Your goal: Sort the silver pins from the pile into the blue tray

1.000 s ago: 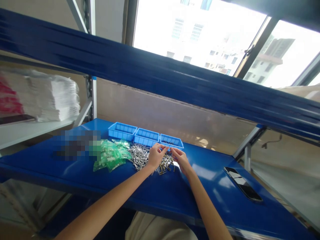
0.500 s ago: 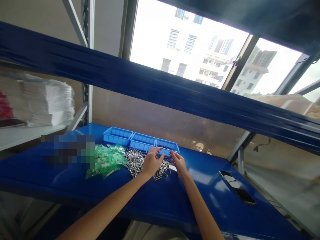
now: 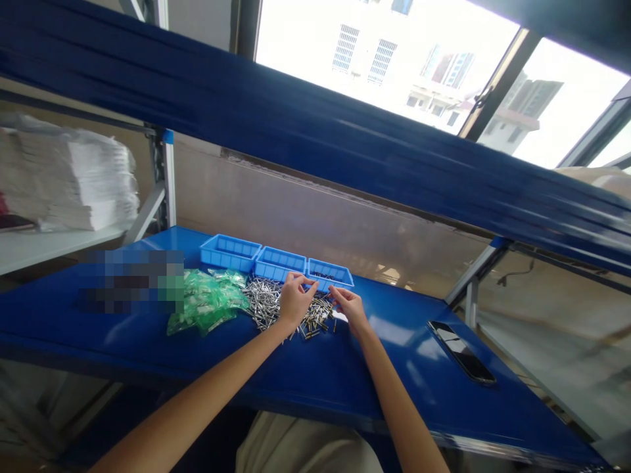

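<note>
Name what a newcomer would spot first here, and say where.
The glaring window at the top, above the thick blue beam, likely draws the eye first. Below it, a shiny heap of metal pins lies on the blue table, between the green plastic bags and the right hand, with the left hand over part of it. Farther right lies a dark phone.

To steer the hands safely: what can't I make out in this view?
All in the head view:
Anything pinched by left hand or right hand: too small.
Metal pins behind left hand: hidden by it.
Dark bits in right tray: too small.
Green bags' contents: blurred.
Left patch: pixelated.
</note>
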Demonstrator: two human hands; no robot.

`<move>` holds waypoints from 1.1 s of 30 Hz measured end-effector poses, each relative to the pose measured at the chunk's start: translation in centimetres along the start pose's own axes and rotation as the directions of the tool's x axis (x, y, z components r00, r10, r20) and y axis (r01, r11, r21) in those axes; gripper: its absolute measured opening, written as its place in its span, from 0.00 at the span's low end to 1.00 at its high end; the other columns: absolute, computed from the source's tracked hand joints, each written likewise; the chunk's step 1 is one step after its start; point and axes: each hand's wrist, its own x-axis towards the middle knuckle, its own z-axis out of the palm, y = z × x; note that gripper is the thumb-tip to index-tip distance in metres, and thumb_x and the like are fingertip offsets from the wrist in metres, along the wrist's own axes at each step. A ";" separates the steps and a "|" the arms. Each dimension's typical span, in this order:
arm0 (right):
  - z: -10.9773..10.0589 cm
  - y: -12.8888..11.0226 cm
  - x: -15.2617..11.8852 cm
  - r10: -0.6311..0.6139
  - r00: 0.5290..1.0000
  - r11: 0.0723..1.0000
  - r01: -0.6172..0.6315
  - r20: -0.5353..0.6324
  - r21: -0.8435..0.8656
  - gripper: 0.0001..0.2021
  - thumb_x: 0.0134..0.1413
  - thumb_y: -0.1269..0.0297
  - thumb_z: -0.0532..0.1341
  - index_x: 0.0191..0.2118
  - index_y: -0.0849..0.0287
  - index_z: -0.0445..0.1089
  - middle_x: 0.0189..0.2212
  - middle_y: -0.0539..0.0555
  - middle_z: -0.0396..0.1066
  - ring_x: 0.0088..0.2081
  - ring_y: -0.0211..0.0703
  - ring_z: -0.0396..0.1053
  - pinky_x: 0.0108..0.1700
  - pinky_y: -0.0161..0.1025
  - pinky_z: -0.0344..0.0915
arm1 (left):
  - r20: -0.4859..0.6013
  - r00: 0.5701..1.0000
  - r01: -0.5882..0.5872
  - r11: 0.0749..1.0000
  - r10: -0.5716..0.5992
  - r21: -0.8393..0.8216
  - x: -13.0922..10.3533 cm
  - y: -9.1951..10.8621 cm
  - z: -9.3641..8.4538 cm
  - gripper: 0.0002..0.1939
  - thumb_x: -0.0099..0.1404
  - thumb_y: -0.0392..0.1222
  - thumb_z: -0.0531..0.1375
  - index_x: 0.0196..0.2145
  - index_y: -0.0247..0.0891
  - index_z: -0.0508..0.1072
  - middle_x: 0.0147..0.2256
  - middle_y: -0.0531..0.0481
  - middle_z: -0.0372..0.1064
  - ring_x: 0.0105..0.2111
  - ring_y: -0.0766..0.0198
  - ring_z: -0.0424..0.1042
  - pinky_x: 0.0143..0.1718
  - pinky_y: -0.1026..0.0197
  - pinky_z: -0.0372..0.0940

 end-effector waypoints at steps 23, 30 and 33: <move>-0.5 0.7 0.4 -0.017 0.999 1.000 0.017 -0.047 0.004 0.21 0.35 0.52 0.65 0.37 0.60 0.74 0.33 0.56 0.73 0.31 0.41 0.69 0.24 0.33 0.62 | 0.038 0.999 0.029 0.995 -0.025 -0.100 0.1 0.2 -0.1 0.13 0.60 0.46 0.53 0.35 0.40 0.75 0.34 0.49 0.62 0.25 0.69 0.61 0.34 0.63 0.61; -0.6 0.6 0.3 -0.018 0.996 1.000 0.019 -0.087 0.005 0.23 0.35 0.53 0.65 0.40 0.59 0.72 0.37 0.56 0.72 0.33 0.42 0.69 0.24 0.32 0.63 | 0.051 0.999 0.023 0.994 -0.018 -0.105 -0.1 0.1 0.2 0.09 0.56 0.44 0.58 0.30 0.38 0.75 0.35 0.50 0.61 0.20 0.74 0.59 0.31 0.63 0.62; -0.5 0.4 0.3 -0.011 0.995 1.000 0.012 -0.103 0.011 0.23 0.35 0.52 0.65 0.39 0.61 0.73 0.36 0.57 0.72 0.32 0.42 0.68 0.24 0.32 0.63 | 0.060 0.998 0.017 0.994 -0.011 -0.105 -0.2 -0.1 0.4 0.08 0.54 0.44 0.59 0.27 0.37 0.74 0.35 0.50 0.61 0.20 0.74 0.59 0.30 0.64 0.62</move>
